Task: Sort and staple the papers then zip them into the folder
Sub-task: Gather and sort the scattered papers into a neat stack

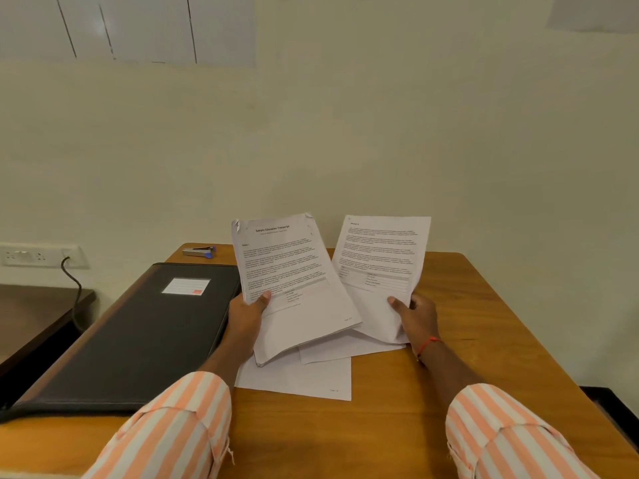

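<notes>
Pinching with left hand [247,314] fingers [264,298] a stack [287,267], with right hand [416,314] one sheet [380,254]; check headings, order pages, square corners before stapler [200,251].

We saw the desk [477,340] in smooth, faintly shiny wood, the papers [287,267] thin, matt and creased, the folder [138,340] in matt black leather-look cover, the stapler [197,252] in bright metal, our sleeves [173,430] in cloth.
</notes>
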